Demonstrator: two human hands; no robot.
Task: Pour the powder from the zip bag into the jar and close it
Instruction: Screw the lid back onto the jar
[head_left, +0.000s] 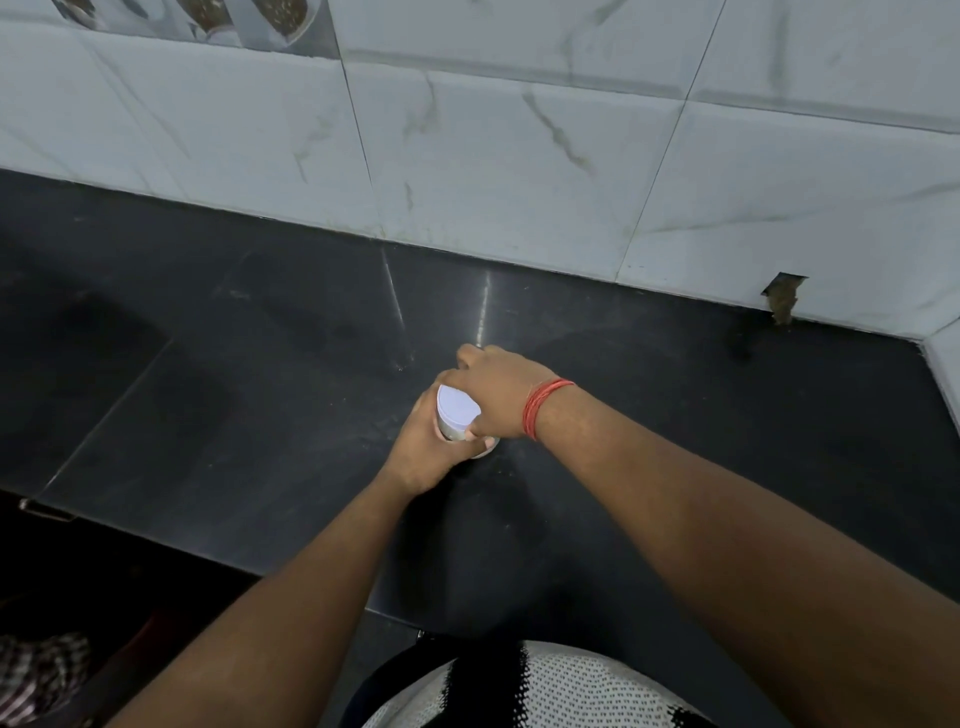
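Note:
A small jar (451, 427) with a white lid (457, 408) stands on the black counter (260, 364), near the middle of the head view. My left hand (423, 452) wraps around the jar's body from the near side. My right hand (498, 392) comes over from the right, its fingers closed on the lid's rim. A red thread band circles the right wrist. Most of the jar's body is hidden by both hands. No zip bag is in view.
A white marble-patterned tiled wall (519, 156) runs along the back of the counter. A small broken hole (782, 301) sits in the wall at its foot on the right. The counter's front edge (156, 535) runs across the lower left.

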